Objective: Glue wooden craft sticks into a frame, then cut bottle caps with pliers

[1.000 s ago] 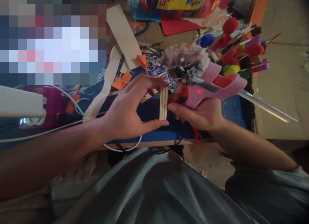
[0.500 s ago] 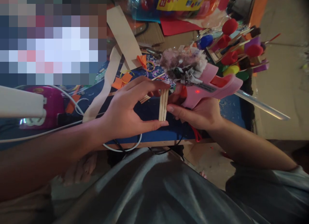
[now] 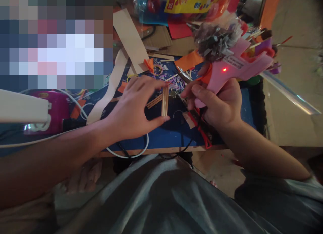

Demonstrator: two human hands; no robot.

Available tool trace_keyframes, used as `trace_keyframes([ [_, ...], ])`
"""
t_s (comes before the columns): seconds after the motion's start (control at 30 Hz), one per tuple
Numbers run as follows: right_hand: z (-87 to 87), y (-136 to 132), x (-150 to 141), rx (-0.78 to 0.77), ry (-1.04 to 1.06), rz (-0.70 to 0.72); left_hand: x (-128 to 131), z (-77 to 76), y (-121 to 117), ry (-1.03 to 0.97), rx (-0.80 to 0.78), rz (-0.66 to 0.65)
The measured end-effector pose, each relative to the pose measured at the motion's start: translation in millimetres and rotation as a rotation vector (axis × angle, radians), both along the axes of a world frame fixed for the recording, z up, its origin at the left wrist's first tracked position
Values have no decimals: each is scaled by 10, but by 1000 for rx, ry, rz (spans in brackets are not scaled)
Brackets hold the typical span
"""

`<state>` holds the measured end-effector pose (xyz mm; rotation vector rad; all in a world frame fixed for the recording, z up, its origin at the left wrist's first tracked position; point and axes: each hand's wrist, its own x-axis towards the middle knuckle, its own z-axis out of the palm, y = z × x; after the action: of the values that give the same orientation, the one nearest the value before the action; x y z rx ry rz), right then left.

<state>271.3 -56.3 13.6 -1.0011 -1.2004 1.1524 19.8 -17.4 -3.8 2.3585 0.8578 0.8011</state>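
My left hand pinches a small bundle of wooden sticks upright between thumb and fingers, above the blue board. My right hand grips a pink glue gun with a red light lit and a clear glue stick poking out of its back end to the right. The gun's nozzle end is covered by a clump of grey and purple scraps. A gap separates the gun from the sticks.
Orange paper bits, rubber bands and loose sticks litter the blue board. A pink device with white cable sits left. Cardboard strips, a colourful plastic bag and pom-pom sticks lie behind. My grey-clad lap is below.
My right hand has lifted the glue gun up and to the right, away from the sticks. My left hand has shifted the stick bundle slightly left and up.
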Motion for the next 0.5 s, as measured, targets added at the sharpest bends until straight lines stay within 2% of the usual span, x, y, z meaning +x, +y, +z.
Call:
trace_keyframes([
  [0.07,-23,31,5,3,6,-11,30,72,-78,215,-12,-6],
  [0.13,-36,42,8,-16,-10,-23,50,112,-126,283,8,12],
  [0.3,-35,25,18,-60,-76,-68,43,157,-123,191,38,50],
  [0.5,-42,-13,26,-76,-190,-12,37,210,-120,84,104,110],
])
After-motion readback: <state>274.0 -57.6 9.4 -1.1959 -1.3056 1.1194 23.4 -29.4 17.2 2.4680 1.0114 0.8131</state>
